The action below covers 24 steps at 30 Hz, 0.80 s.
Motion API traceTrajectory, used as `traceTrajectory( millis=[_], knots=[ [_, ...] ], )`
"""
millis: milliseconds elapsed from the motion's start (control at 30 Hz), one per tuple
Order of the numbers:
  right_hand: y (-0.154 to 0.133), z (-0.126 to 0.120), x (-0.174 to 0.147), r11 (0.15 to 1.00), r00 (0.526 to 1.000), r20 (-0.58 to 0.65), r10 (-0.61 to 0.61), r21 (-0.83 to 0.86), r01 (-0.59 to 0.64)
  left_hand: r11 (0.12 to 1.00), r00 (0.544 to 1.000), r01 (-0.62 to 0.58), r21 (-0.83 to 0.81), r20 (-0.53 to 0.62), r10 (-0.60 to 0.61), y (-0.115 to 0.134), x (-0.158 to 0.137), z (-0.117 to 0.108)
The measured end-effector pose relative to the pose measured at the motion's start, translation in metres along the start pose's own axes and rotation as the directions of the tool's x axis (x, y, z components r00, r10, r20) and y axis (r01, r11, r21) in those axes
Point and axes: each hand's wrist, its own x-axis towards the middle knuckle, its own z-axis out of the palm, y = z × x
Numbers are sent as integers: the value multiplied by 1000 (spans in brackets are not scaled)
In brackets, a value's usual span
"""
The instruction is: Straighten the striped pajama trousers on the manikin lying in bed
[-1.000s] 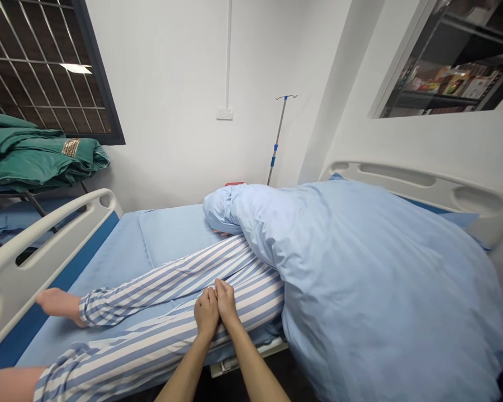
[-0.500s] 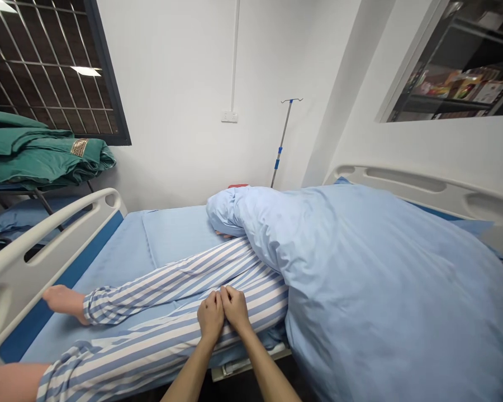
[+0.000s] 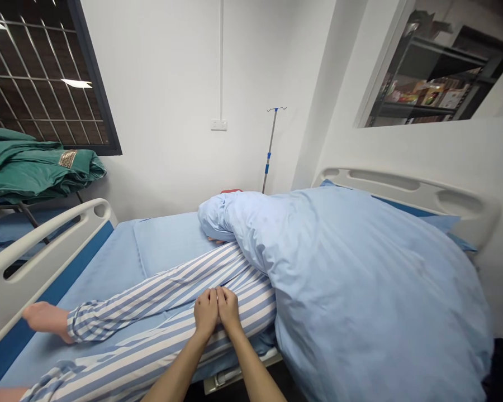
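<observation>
My left hand (image 3: 205, 314) and my right hand (image 3: 228, 308) rest side by side on the near thigh of blue-and-white striped trousers (image 3: 159, 338). Both are closed, with fingers curled down and thumb sides touching or nearly so. Their undersides are hidden, so I cannot tell if they grip anything. The trousers are on a person or a life-size manikin lying on the bed; which, I cannot tell. One bare foot (image 3: 48, 320) shows at the left. A light blue quilt (image 3: 343, 268) covers the upper body, its folded edge just right of my hands.
The bed has a pale footboard (image 3: 62, 226) at left and a headboard (image 3: 385, 181) at right. Behind it stand a drip pole (image 3: 270, 151) and a white wall with a socket (image 3: 218, 125). Green folded fabric (image 3: 37, 170) lies beyond the footboard, below a barred window (image 3: 42, 78).
My view has turned a little to the right, so the bed and room sit further left and slightly lower. Both hands remain closed on the same thigh, with only a slight shift.
</observation>
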Motion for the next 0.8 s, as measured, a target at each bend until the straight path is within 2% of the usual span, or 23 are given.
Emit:
traceTrajectory(
  millis=[100,167,300,433,533,667,800],
  knots=[
    [-1,-6,7,982,998,34,61,176,-66,960,998,3,-281,-62,-22,16,7,9],
    [-1,-9,9,970,996,42,81,228,-88,944,996,26,-329,-68,-51,18,6,17],
    [5,-6,9,981,998,4,60,185,-60,984,999,2,-176,-47,-11,2,2,30],
    [8,-2,10,991,998,-23,55,124,-52,998,998,-59,-24,-12,59,-9,2,34],
    [-3,-9,14,998,998,28,62,-10,-62,999,999,-36,-5,12,36,-6,1,32],
    [-24,-26,27,966,995,81,-61,-245,79,999,998,17,-49,66,-14,0,-4,28],
    [-24,-31,32,961,986,103,-127,-232,148,1000,998,8,-13,60,-8,3,-5,27]
  ],
)
